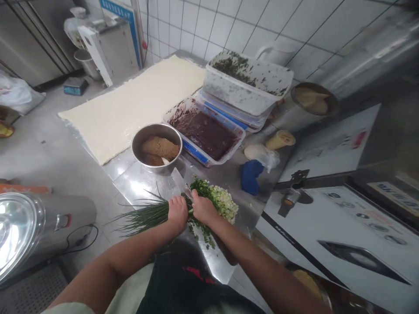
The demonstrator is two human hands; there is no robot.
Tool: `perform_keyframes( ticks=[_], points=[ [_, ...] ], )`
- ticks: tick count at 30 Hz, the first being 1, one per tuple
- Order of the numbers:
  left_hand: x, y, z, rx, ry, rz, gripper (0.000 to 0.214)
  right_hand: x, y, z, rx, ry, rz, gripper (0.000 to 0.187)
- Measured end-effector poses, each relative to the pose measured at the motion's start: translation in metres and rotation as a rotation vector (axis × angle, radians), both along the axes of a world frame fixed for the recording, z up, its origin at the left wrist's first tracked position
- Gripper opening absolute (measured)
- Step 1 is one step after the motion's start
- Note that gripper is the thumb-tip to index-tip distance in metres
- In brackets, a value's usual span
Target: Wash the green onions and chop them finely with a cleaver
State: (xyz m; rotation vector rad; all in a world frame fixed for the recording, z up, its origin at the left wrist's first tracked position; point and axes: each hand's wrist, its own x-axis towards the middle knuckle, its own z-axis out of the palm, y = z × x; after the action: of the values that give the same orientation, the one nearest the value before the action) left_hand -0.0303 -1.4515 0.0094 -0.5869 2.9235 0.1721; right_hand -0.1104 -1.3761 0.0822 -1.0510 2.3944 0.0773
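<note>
My left hand is closed around a bundle of long green scallions, whose leafy tips spread out to the left. Close beside it, my right hand grips a knife, its broad blade pointing away from me at the cut end of the bundle. The handle is hidden in my fingers. To the right of the blade lies a pile of chopped scallions, pale pieces on the right and dark green ones nearer the knife. Some green bits lie below my right wrist.
A metal bowl of brown paste stands just beyond the knife. Behind it a dough sheet covers the metal table. Plastic tubs of dark paste and green leftovers sit to the right, near a blue cloth and a white appliance.
</note>
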Motion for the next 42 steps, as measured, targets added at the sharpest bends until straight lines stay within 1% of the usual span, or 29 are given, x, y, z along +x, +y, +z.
perform_keyframes(
  ticks=[2,4,8,10,12,13,15,17,18,21,27,28,30,32,34,36,38,42],
  points=[
    [0.0,-0.001,-0.001,0.004,0.008,0.003,0.028,0.007,-0.013,-0.004,-0.001,0.04,-0.042,0.039],
    [0.001,-0.002,-0.001,0.011,0.01,-0.003,0.02,0.019,-0.018,-0.005,-0.004,0.066,-0.064,0.035],
    [0.004,-0.005,0.0,0.033,0.019,-0.023,0.021,0.037,-0.013,-0.001,0.013,0.118,-0.156,0.031],
    [0.005,-0.005,0.002,0.035,0.033,-0.023,0.022,0.037,-0.006,0.0,0.034,0.14,-0.217,0.031],
    [0.007,-0.006,0.003,0.036,0.045,-0.03,0.019,0.03,0.003,0.0,0.039,0.148,-0.284,0.032],
    [0.007,-0.006,0.003,0.039,0.047,-0.037,0.021,0.025,0.008,0.0,0.037,0.152,-0.317,0.032],
    [0.009,-0.005,0.004,0.042,0.047,-0.048,0.036,0.014,0.018,0.0,0.034,0.159,-0.368,0.032],
    [0.01,-0.004,0.005,0.038,0.048,-0.054,0.051,0.006,0.027,0.003,0.038,0.166,-0.39,0.032],
    [0.01,-0.004,0.005,0.032,0.053,-0.055,0.053,0.005,0.031,0.005,0.039,0.164,-0.392,0.032],
    [0.009,-0.002,0.005,0.014,0.066,-0.047,0.054,0.007,0.042,0.011,0.034,0.154,-0.374,0.032],
    [-0.002,-0.001,0.006,0.033,0.057,-0.046,0.059,0.03,0.052,0.023,0.025,0.165,-0.294,0.032],
    [-0.002,-0.001,0.007,0.043,0.053,-0.046,0.063,0.034,0.053,0.025,0.018,0.166,-0.283,0.031],
    [0.0,0.0,0.009,0.05,0.06,-0.046,0.078,0.043,0.056,0.028,0.001,0.166,-0.261,0.03],
    [0.005,0.003,0.011,0.029,0.08,-0.042,0.097,0.051,0.06,0.031,-0.018,0.16,-0.23,0.03],
    [0.011,0.005,0.012,-0.003,0.081,-0.024,0.108,0.058,0.065,0.034,-0.03,0.144,-0.191,0.027],
    [0.016,0.006,0.012,-0.02,0.059,0.011,0.108,0.061,0.07,0.036,-0.035,0.12,-0.144,0.025],
    [0.017,0.007,0.013,-0.025,0.046,0.033,0.103,0.062,0.074,0.037,-0.028,0.101,-0.092,0.024],
    [0.014,0.004,0.012,-0.007,0.032,-0.016,0.084,0.053,0.077,0.033,0.015,0.089,0.015,0.033]
  ],
)
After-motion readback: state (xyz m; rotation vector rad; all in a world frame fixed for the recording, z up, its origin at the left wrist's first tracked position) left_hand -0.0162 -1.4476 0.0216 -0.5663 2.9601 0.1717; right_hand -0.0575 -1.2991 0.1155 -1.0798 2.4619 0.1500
